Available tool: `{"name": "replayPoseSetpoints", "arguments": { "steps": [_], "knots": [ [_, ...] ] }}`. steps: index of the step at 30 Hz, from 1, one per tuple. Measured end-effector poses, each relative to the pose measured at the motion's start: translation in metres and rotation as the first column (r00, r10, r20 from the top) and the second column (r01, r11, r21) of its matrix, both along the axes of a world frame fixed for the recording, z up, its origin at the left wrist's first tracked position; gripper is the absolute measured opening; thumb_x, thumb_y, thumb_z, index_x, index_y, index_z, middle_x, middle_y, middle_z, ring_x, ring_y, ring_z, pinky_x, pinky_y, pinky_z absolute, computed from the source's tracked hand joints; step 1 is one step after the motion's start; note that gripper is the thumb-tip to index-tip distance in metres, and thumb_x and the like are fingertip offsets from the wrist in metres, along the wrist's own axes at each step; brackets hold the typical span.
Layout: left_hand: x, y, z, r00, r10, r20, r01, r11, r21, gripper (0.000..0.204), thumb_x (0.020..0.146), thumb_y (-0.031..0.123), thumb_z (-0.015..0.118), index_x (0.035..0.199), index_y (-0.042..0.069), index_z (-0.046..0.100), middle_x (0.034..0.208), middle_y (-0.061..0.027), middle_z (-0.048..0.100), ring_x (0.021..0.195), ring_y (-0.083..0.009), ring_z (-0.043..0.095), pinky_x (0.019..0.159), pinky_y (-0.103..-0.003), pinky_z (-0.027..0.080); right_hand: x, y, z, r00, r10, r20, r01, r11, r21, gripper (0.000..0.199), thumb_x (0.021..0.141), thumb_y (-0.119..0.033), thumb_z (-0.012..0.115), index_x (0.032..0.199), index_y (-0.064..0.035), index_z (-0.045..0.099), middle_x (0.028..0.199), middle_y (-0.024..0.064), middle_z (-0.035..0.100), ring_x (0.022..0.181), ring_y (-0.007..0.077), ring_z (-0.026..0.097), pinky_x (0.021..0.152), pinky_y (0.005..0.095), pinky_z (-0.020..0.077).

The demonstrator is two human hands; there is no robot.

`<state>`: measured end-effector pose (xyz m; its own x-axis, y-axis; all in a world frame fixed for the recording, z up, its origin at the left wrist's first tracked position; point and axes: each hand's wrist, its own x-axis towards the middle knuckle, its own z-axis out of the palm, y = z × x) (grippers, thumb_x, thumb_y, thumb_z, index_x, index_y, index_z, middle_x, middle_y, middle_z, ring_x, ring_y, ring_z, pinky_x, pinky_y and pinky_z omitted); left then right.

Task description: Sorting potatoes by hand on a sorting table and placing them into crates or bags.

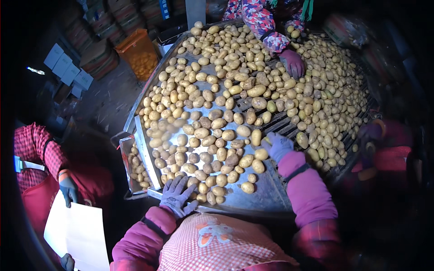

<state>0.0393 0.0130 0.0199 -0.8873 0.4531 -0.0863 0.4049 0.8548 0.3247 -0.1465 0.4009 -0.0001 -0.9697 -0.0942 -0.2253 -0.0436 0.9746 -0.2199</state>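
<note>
My left hand, in a grey glove, rests spread on the near edge of the metal sorting table, touching potatoes at the pile's front. My right hand, also gloved, reaches among the potatoes near the slatted roller section; whether it grips one I cannot tell. Yellow-brown potatoes cover most of the table. I wear pink sleeves and a checked orange apron.
Across the table another person's purple-gloved hand lies on the potatoes. A person in a red checked shirt at left holds a white sheet. An orange crate of potatoes and stacked boxes stand beyond. A side chute holds several potatoes.
</note>
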Motion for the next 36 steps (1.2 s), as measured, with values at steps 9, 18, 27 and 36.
{"name": "replayPoseSetpoints", "arguments": {
  "steps": [9,18,27,36],
  "knots": [
    [-0.022,0.022,0.016,0.804,0.043,0.593,-0.482,0.632,0.606,0.047,0.091,0.029,0.058,0.133,0.009,0.050,0.131,-0.0158,0.052,0.118,-0.0317,0.053,0.097,-0.038,0.043,0.085,-0.057,0.051,0.993,-0.055,0.101,0.110,0.712,-0.694,0.020,0.086,-0.027,0.066,0.101,-0.0132,0.065,0.094,0.0151,0.066,0.087,0.0345,0.062,0.075,0.0393,0.0507],
    [-0.027,0.017,0.023,0.220,-0.588,0.779,-0.958,0.018,0.285,0.032,0.097,0.029,0.052,0.118,0.005,0.055,0.104,-0.0103,0.063,0.099,-0.0259,0.061,0.081,-0.035,0.055,0.071,-0.116,0.034,0.864,0.398,-0.308,-0.419,0.908,-0.002,0.020,0.082,-0.030,0.059,0.100,-0.0234,0.066,0.108,0.0047,0.057,0.093,0.0260,0.057,0.077,0.0416,0.0468],
    [-0.021,0.000,-0.002,0.200,-0.745,0.637,-0.974,-0.222,0.047,0.052,0.094,0.052,0.048,0.120,0.007,0.056,0.112,-0.0129,0.064,0.102,-0.0305,0.063,0.080,-0.050,0.053,0.083,-0.156,0.048,0.897,0.441,-0.005,-0.351,0.707,-0.613,0.024,0.089,-0.037,0.056,0.102,-0.0181,0.065,0.095,0.0104,0.065,0.088,0.0318,0.063,0.076,0.0448,0.0497],
    [-0.012,-0.007,0.003,0.235,-0.734,0.636,-0.966,-0.249,0.070,0.049,0.098,0.038,0.046,0.128,-0.001,0.050,0.122,-0.0186,0.060,0.107,-0.0362,0.061,0.084,-0.045,0.054,0.011,-0.111,-0.011,0.969,0.174,-0.174,-0.190,0.979,-0.080,0.037,0.084,-0.037,0.062,0.111,-0.0112,0.060,0.099,0.0153,0.061,0.091,0.0325,0.061,0.078,0.0453,0.0492]
  ]
}}
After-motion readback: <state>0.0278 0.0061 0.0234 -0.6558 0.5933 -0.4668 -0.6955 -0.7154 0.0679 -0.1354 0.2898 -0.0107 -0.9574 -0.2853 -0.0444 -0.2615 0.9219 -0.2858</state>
